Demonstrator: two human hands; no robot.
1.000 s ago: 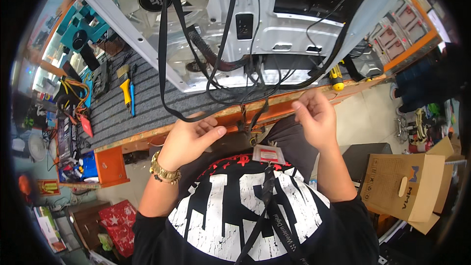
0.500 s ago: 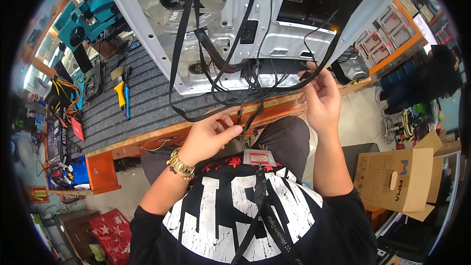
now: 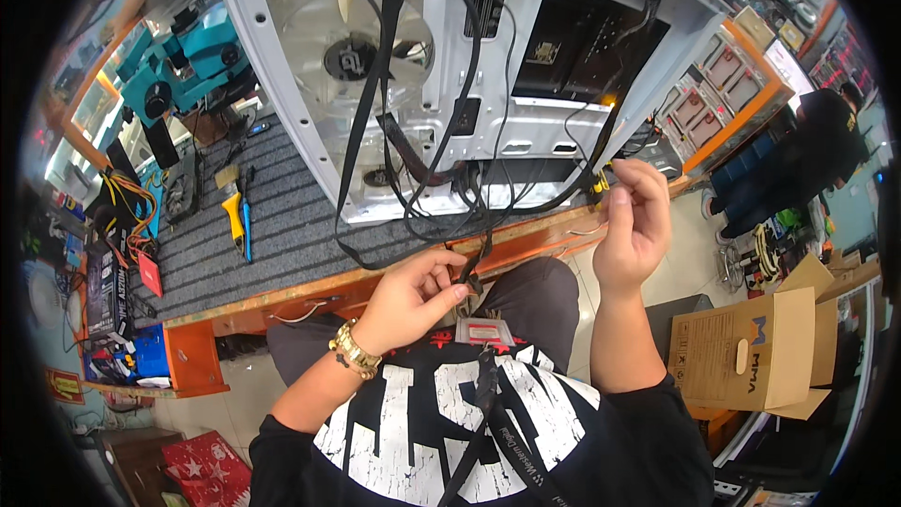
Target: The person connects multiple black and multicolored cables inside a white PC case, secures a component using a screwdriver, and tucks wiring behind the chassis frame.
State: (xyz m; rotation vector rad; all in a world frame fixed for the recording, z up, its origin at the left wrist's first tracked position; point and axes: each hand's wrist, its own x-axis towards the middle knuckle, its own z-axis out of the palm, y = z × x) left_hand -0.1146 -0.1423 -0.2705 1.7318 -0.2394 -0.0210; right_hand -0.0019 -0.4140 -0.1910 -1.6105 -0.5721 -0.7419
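A white computer case point(image 3: 441, 141) stands at the bench's front, its open side toward me. Black cables point(image 3: 410, 169) hang down over it and gather in a tangle along its bottom edge. My left hand point(image 3: 419, 293), with a gold watch point(image 3: 354, 349) on its wrist, pinches a dangling black cable point(image 3: 484, 249) between thumb and fingers, below the bench edge. To the right of the case's lower corner, my right hand point(image 3: 634, 235) is raised with its fingers bent and apart. I see nothing in it, and it looks clear of the cables.
On the ribbed grey mat point(image 3: 300, 174) lie a yellow-handled brush point(image 3: 231, 208) and a blue tool point(image 3: 247, 230). A teal machine point(image 3: 192, 56) stands behind them. An open cardboard box point(image 3: 741, 357) sits at the right. Farther off, a person point(image 3: 798, 155) in dark clothes stands.
My right hand has come away from the cables at the case's lower right. My left hand stays low by the dangling cable. The case appears slightly lower and turned in view.
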